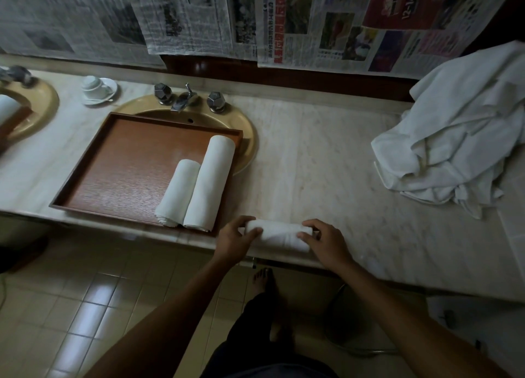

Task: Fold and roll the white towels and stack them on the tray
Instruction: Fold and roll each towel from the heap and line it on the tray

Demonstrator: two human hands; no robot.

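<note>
We see a rolled white towel (279,234) lying crosswise at the near edge of the pale marble worktop (326,164), just to the right of the tray's near corner. The left hand (234,240) grips the roll's left end, fingers curled over the top and the thumb on the near side. The right hand (326,241) grips the right end in the same way, fingers curled over the towel and the thumb on its near face. The wooden tray (127,164) sits to the left, partly over a tan sink (247,139), and carries two finished rolls side by side at its right side: a shorter roll (179,191) and, touching it on the right, a longer roll (211,183), both running from the near rim toward the far rim. Behind the tray we see a chrome tap (183,100) with two faceted knobs. A white cup on a saucer (98,89) stands farther left on the worktop. At the far right a heap of unfolded white towels (460,139) lies well apart from the hands. Newspaper sheets (284,22) cover the wall above. Below, we see a tiled floor (99,292) and a bare foot (262,277).
</note>
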